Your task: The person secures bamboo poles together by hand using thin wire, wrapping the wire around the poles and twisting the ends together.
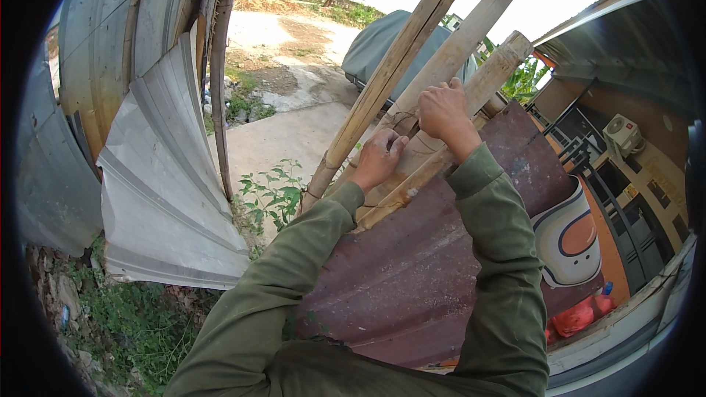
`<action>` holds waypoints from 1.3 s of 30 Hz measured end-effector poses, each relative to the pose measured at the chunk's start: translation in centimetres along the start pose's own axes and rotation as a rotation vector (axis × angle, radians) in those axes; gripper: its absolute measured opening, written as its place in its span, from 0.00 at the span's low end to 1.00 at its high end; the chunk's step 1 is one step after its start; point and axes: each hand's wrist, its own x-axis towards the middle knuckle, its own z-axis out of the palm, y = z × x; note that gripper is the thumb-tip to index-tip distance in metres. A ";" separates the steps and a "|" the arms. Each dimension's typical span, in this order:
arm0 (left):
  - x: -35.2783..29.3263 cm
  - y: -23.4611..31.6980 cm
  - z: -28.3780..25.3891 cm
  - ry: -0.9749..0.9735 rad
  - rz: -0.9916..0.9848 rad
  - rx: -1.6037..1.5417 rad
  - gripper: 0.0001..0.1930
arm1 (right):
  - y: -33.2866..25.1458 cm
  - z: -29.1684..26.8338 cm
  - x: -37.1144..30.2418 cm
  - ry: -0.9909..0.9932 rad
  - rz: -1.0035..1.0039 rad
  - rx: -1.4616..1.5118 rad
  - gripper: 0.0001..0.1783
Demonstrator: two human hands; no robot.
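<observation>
Several bamboo poles stand together in front of me: a split one (390, 84) on the left, a long one (471, 22) in the middle and a thick cut-off one (500, 66) on the right. My left hand (379, 158) is closed low against the poles, thumb and fingers curled together. Higher up and to its right, my right hand (445, 114) makes a fist against the bamboo. Thin dark strands, like wire, loop round the middle pole between my hands. What sits inside either grip is hidden. A shorter bamboo piece (401, 198) slants below the hands along a maroon metal sheet.
The maroon corrugated sheet (412, 279) spans the space below my arms. Bent grey metal sheets (165, 176) stand at left, with weeds (140, 331) beneath. A covered vehicle (375, 40) is behind the poles. At right are an orange-and-white panel (570, 239) and red bags (581, 316).
</observation>
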 end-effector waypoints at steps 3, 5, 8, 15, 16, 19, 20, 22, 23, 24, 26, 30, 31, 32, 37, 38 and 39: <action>-1.6 -0.1 -0.2 0.040 0.024 0.051 0.14 | -0.1 -0.7 -0.5 -0.119 -0.052 -0.014 0.12; -2.6 -0.3 -0.5 0.040 0.051 0.077 0.13 | 0.0 -0.8 -1.0 -0.169 -0.066 -0.026 0.13; -3.1 -1.5 -0.9 -0.024 0.038 0.018 0.13 | -0.2 -0.5 -1.5 -0.134 -0.085 -0.014 0.12; -5.1 -2.9 0.5 0.221 0.102 -0.253 0.10 | -2.0 1.7 -6.2 0.234 -0.158 0.302 0.08; -5.3 -2.8 0.9 0.253 0.126 -0.222 0.09 | -2.2 2.8 -6.7 0.262 -0.180 0.209 0.07; -5.5 -2.9 0.8 0.247 0.171 -0.133 0.09 | -3.1 5.2 -6.7 0.428 -0.186 0.193 0.07; -5.6 -3.0 0.7 0.245 0.200 -0.100 0.08 | -3.4 5.9 -6.7 0.487 -0.187 0.250 0.08; -5.6 -3.3 0.5 0.246 0.172 -0.128 0.08 | -3.9 6.3 -6.5 0.501 -0.187 0.225 0.08; -5.6 -3.5 0.4 0.253 0.140 -0.159 0.09 | -4.2 6.5 -6.4 0.512 -0.195 0.198 0.07; -5.7 -3.2 0.1 0.249 0.140 -0.152 0.09 | -4.9 7.1 -6.1 0.514 -0.191 0.205 0.07; -5.5 -2.4 0.2 0.239 0.025 -0.230 0.13 | -5.4 8.4 -5.7 0.554 -0.118 0.212 0.06; -6.8 -2.5 -1.5 0.245 -0.206 -0.365 0.22 | -7.6 8.7 -4.9 0.679 -0.076 0.236 0.05; -6.9 -2.3 -1.8 0.243 -0.207 -0.358 0.22 | -8.9 8.6 -5.6 0.682 -0.155 0.320 0.04; -7.1 -2.1 -2.1 0.365 -0.198 -0.415 0.23 | -9.8 8.6 -6.2 0.684 -0.235 0.404 0.04; -7.4 0.3 -5.5 0.442 -0.229 -0.349 0.24 | -10.1 9.3 -8.1 0.747 -0.199 0.551 0.06; -7.4 1.4 -5.9 0.352 -0.262 -0.337 0.24 | -10.0 9.8 -8.4 0.763 -0.206 0.595 0.08; -7.5 2.3 -6.3 0.263 -0.300 -0.323 0.24 | -10.0 9.8 -8.6 0.777 -0.213 0.644 0.10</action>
